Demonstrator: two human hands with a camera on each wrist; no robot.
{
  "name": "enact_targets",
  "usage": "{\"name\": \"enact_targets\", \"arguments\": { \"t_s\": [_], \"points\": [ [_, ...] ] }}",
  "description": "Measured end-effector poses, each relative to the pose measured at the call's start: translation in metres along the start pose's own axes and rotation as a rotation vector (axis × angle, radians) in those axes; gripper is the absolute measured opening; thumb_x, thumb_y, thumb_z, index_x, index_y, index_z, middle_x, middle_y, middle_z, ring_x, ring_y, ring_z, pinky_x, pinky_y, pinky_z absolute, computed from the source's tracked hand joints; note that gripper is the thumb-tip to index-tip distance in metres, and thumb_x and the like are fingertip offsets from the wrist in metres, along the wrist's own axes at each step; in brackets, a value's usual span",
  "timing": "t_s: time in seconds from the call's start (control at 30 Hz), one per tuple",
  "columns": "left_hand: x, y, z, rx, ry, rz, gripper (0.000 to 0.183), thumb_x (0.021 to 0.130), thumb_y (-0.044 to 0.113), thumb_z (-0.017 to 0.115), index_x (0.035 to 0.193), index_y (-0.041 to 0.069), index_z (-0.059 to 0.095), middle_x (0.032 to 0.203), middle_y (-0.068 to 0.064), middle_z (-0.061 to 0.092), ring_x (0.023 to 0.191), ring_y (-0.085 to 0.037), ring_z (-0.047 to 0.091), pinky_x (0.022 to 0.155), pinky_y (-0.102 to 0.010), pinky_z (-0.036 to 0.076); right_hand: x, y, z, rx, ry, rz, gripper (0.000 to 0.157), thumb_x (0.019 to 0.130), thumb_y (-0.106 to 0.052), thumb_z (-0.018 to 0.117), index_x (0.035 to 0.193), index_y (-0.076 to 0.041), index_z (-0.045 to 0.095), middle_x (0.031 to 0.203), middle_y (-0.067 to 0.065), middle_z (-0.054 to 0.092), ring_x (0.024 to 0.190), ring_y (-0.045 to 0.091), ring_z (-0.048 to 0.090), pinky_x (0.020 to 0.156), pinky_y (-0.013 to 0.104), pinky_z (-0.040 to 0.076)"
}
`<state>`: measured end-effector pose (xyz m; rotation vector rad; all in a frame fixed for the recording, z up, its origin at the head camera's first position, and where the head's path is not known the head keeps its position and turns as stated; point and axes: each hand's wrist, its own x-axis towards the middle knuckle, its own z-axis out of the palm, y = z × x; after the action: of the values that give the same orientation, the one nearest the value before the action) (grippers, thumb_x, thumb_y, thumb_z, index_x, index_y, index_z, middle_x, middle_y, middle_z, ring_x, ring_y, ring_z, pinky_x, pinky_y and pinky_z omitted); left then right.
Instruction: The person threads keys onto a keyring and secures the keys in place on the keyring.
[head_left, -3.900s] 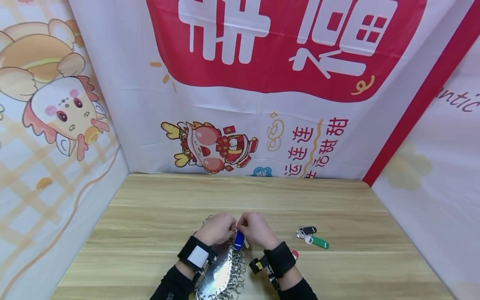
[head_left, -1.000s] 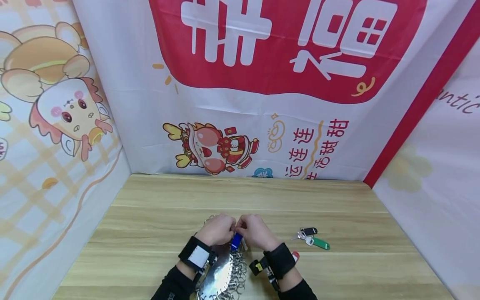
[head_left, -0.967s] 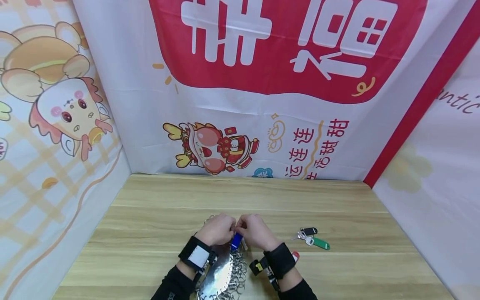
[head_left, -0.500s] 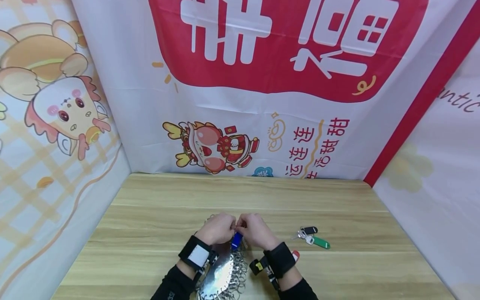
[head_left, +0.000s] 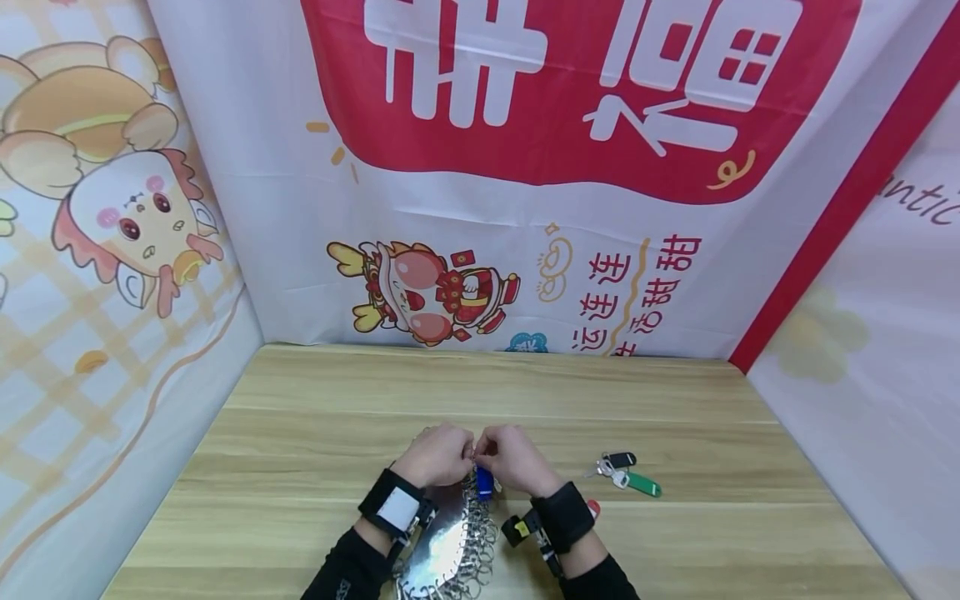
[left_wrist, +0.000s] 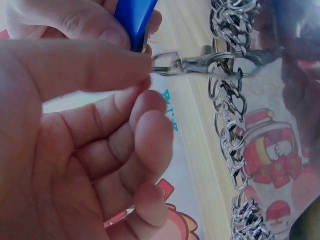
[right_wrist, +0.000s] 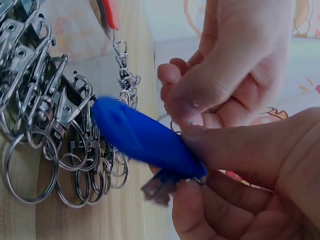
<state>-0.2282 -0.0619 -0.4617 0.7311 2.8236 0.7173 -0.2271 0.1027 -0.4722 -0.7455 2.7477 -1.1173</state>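
Observation:
In the head view, my left hand and right hand meet above a shiny metal holder edged with clasps and rings. The right thumb and fingers pinch the end of a blue key tag; a key, blurred, hangs beneath it. My left thumb and index finger pinch the end of a metal swivel clasp attached at the holder's edge, while the other left fingers curl loosely below. The fingertips hide how the tag's ring and the clasp meet.
Right of my hands lie keys with a black tag and a green tag on the wooden table. A red tag is partly hidden behind my right wrist. Several rings dangle from the holder's edge.
The blue key tag has swung from tilting down-left to hanging nearly straight down, slightly further right. Both hands stay almost in place, fingertips still together.

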Motion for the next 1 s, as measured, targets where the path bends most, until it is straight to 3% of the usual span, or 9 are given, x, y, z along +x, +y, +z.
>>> {"name": "enact_targets", "arguments": {
  "t_s": [0.13, 0.27, 0.67, 1.0],
  "points": [
    [0.0001, 0.0003, 0.0004, -0.037, 0.013, -0.032, 0.026, 0.083, 0.016, 0.061, 0.062, 0.016, 0.046, 0.05, 0.006, 0.04, 0.043, -0.011, 0.042, 0.044, -0.025, 0.031, -0.0003, -0.0006, 0.0001, -0.019, 0.014, -0.033, 0.011, 0.084, -0.002, 0.067, 0.078, -0.01, 0.065, 0.074, -0.005, 0.061, 0.065, 0.005, 0.055, 0.061, 0.021, 0.048],
    [0.0002, -0.0004, 0.0002, -0.068, 0.006, -0.044, 0.025, 0.084, 0.015, 0.06, 0.063, 0.015, 0.047, 0.051, 0.005, 0.042, 0.043, -0.011, 0.043, 0.044, -0.025, 0.032, -0.0005, -0.0019, 0.0001, 0.003, 0.017, 0.004, 0.01, 0.086, -0.003, 0.066, 0.079, -0.01, 0.064, 0.073, -0.005, 0.06, 0.063, 0.005, 0.055, 0.059, 0.021, 0.047],
    [-0.0012, 0.0005, -0.0032, -0.056, -0.021, 0.02, 0.024, 0.091, 0.016, 0.058, 0.068, 0.015, 0.052, 0.058, 0.005, 0.047, 0.048, -0.009, 0.046, 0.046, -0.024, 0.036, -0.0031, -0.0033, -0.003, 0.019, 0.05, 0.056, 0.008, 0.087, -0.004, 0.064, 0.08, -0.008, 0.063, 0.071, -0.004, 0.059, 0.059, 0.006, 0.054, 0.055, 0.023, 0.047],
    [-0.0032, 0.0022, -0.0043, 0.041, -0.02, 0.053, 0.025, 0.092, 0.018, 0.06, 0.068, 0.015, 0.052, 0.058, 0.007, 0.044, 0.049, -0.007, 0.043, 0.048, -0.023, 0.034, -0.0042, -0.0059, -0.0029, -0.001, 0.029, -0.041, 0.009, 0.085, 0.002, 0.065, 0.079, -0.006, 0.065, 0.073, -0.001, 0.063, 0.063, 0.005, 0.057, 0.058, 0.021, 0.048]
  ]
}}
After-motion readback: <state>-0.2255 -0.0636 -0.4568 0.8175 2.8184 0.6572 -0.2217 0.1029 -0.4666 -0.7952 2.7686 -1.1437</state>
